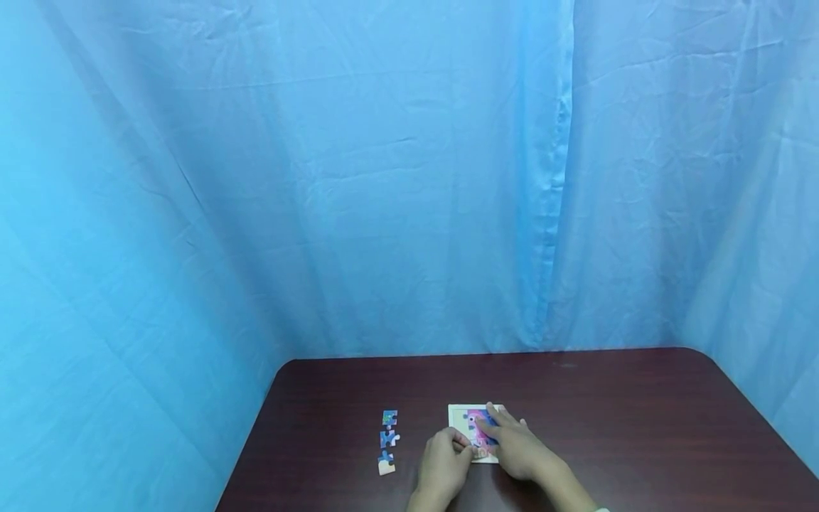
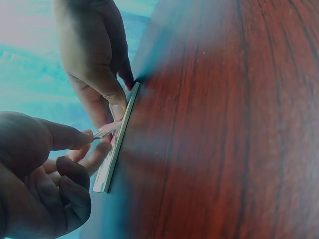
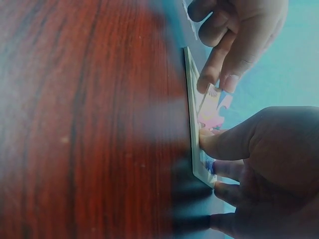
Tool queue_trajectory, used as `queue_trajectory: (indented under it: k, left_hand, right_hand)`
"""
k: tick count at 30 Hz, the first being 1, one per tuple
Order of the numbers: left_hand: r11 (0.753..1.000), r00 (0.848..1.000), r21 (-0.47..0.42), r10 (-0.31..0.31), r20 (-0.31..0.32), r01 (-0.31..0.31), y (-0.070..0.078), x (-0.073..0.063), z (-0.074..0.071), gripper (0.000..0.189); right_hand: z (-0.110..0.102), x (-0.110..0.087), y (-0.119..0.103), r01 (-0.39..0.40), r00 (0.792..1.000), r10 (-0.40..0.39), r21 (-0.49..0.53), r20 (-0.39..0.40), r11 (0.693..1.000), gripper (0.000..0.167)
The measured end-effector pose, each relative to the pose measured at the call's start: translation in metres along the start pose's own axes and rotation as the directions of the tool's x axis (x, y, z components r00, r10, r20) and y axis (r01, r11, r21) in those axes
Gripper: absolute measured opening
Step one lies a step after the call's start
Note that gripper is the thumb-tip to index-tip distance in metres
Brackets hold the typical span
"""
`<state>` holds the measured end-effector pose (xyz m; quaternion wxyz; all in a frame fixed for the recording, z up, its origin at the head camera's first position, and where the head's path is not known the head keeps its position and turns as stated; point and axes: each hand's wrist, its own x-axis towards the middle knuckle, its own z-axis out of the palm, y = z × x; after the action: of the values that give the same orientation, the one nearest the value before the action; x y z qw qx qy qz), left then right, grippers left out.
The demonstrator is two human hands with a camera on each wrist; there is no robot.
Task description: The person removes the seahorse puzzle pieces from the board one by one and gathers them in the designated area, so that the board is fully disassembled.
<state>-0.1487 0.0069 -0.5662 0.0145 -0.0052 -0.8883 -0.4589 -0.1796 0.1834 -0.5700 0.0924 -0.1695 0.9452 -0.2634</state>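
Note:
My left hand [image 1: 443, 462] pinches a jigsaw piece [image 3: 210, 102] between thumb and index finger, tilted up from the tray. The piece has pink and pale parts. Below it is a shallow tray [image 1: 456, 411] with a white border and a partly filled pink and blue picture [image 1: 476, 419]. My right hand [image 1: 521, 449] rests over the tray's right side, fingers spread across the picture. In the right wrist view, its thumb [image 3: 214, 143] presses at the tray's near side, close to the held piece. Part of the picture is hidden under both hands.
Left of the tray, three loose jigsaw pieces lie in a column: a top piece [image 1: 389, 417], a middle piece [image 1: 388, 439] and a bottom piece [image 1: 386, 464]. The dark wooden table [image 1: 640, 427] has blue curtains [image 1: 409, 213] behind it and at the sides.

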Motion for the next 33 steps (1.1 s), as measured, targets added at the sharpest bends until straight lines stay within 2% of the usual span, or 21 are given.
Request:
queue_trajectory:
  k: [7, 11, 15, 20, 26, 33]
  left_hand:
    - [1.000, 1.000, -0.015, -0.014, -0.028, 0.013, -0.002, -0.001, -0.001, 0.016]
    - [0.999, 0.999, -0.034, -0.008, -0.039, 0.007, -0.004, -0.001, -0.003, 0.010]
    - [1.000, 0.999, -0.023, 0.009, -0.038, -0.010, -0.006, -0.002, -0.007, 0.015]
    - [1.000, 1.000, 0.008, -0.010, -0.030, 0.010, -0.007, -0.004, -0.011, 0.018]
    - [1.000, 0.997, 0.024, 0.001, -0.075, 0.001, -0.010, -0.006, -0.015, 0.018]
    - [1.000, 0.994, 0.016, -0.025, -0.105, 0.027, -0.013, -0.008, -0.020, 0.017]
  right_hand:
    - [-0.001, 0.000, -0.003, -0.036, 0.999, 0.036, 0.016, 0.002, 0.999, 0.049]
    - [0.000, 0.000, -0.001, -0.044, 0.999, 0.044, 0.009, 0.014, 0.999, 0.050]
    - [0.000, 0.001, 0.001, -0.030, 0.999, 0.030, 0.009, 0.031, 1.000, 0.051]
    - [0.001, 0.003, 0.005, -0.012, 0.999, 0.011, 0.021, 0.044, 1.000, 0.052]
    - [-0.001, 0.002, 0.003, -0.009, 0.999, 0.008, 0.026, 0.051, 1.000, 0.053]
    - [-0.003, 0.000, -0.001, -0.027, 0.999, 0.026, 0.031, 0.029, 0.999, 0.050]
